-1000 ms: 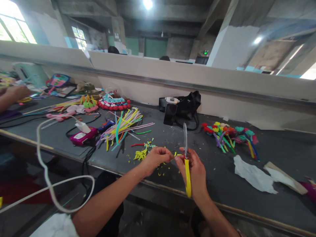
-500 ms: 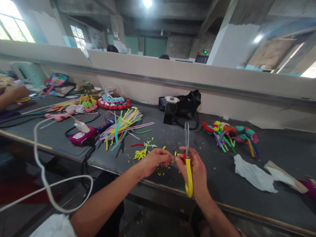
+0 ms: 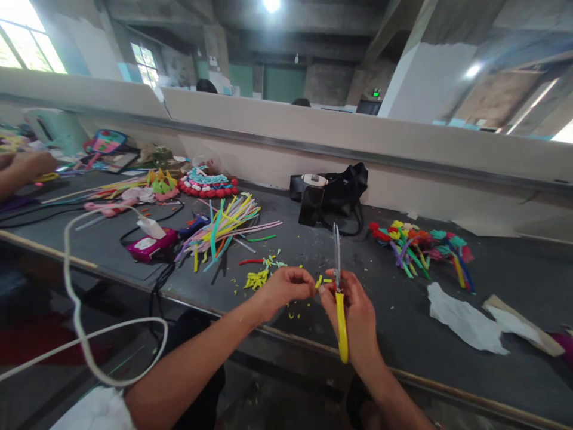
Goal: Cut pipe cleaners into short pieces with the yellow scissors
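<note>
My right hand [image 3: 356, 307] is wrapped round yellow-handled scissors [image 3: 341, 322], their blades pointing away from me and nearly together. Close to its thumb, my left hand [image 3: 286, 291] has thumb and forefinger pinched together; whatever lies between the tips is too small to make out. Short yellow bits [image 3: 319, 282] show in the gap between the hands. Left of my left hand lies a small heap of cut yellow pieces [image 3: 255, 279], with pale green snippets [image 3: 273, 261] and a red stem [image 3: 250, 261] just behind.
A bundle of coloured pipe cleaners [image 3: 228, 224] lies left of centre, beside a purple device [image 3: 152, 245] with a white cable [image 3: 74, 286]. At the back stand a phone [image 3: 310, 206] and black bag [image 3: 347, 194]. Fuzzy flowers [image 3: 418, 239] and white paper [image 3: 465, 316] lie right. A co-worker's hand [image 3: 33, 164] is far left.
The scissor blades have come closer together, and the scissors have turned slightly in my right hand. My left hand stays pinched in nearly the same place. The whole view has shifted a little.
</note>
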Demonstrator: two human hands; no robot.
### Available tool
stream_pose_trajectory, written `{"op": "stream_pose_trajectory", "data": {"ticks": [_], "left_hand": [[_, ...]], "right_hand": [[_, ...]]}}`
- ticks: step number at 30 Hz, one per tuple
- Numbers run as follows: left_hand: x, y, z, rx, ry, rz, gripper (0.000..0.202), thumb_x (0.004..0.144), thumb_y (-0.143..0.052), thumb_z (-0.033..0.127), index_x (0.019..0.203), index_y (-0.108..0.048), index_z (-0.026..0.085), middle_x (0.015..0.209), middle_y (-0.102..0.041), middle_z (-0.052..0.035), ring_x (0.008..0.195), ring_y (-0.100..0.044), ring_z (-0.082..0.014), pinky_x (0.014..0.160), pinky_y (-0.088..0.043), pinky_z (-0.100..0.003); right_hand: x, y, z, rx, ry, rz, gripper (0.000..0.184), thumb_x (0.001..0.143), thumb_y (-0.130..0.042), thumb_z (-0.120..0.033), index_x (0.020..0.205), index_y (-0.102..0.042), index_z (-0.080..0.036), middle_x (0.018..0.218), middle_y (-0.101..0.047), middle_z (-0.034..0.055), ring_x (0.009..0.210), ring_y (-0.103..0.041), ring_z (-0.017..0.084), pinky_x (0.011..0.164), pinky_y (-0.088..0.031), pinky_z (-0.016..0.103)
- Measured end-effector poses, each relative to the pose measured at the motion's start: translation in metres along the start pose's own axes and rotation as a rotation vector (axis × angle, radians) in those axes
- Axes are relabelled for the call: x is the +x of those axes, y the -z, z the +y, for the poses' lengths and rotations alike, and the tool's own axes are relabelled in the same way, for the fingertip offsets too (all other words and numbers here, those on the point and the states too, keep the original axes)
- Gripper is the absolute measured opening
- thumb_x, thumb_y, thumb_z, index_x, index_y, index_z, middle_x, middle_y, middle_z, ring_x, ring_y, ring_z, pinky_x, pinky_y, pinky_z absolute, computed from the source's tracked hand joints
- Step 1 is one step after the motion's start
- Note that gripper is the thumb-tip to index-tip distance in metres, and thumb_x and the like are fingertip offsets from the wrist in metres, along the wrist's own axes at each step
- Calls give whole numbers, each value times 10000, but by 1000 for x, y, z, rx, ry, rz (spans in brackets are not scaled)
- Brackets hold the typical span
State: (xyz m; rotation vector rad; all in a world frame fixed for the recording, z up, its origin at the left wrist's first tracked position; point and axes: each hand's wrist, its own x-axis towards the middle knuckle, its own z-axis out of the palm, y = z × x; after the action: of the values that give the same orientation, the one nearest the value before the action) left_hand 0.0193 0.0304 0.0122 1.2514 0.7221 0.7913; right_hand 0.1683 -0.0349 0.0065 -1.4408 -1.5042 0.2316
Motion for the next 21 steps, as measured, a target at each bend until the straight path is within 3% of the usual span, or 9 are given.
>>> {"op": "stream_pose_trajectory", "data": {"ticks": [6,13,21], "left_hand": [[1,7,11,-322,-138,164,184,652,-755,246,743,-626,152,628,-604,19,602,-570,-104,630,-429,-240],[-3,6,13,-413,-157,136,211,669,-768,248,764,-614,140,677,-649,-7,598,-598,-108,622,-458,-246],[-5,2,11,-452,-110,107,186,641,-776,231,738,-645,141,656,-646,1,596,-598,-109,615,-484,-248]], "right_hand": [[-11,9,3,-204,-17,-128,238,867,-533,-381,1035,-580,-219,789,-668,-6,621,-615,140,608,-458,236],[-28,12,11,-399,62,-183,215,883,-514,-386,1030,-595,-251,802,-691,-7,666,-656,162,604,-446,242],[-31,12,15,-426,72,-201,211,887,-508,-384,1029,-598,-256,780,-689,-20,661,-662,156,593,-434,236]]}}
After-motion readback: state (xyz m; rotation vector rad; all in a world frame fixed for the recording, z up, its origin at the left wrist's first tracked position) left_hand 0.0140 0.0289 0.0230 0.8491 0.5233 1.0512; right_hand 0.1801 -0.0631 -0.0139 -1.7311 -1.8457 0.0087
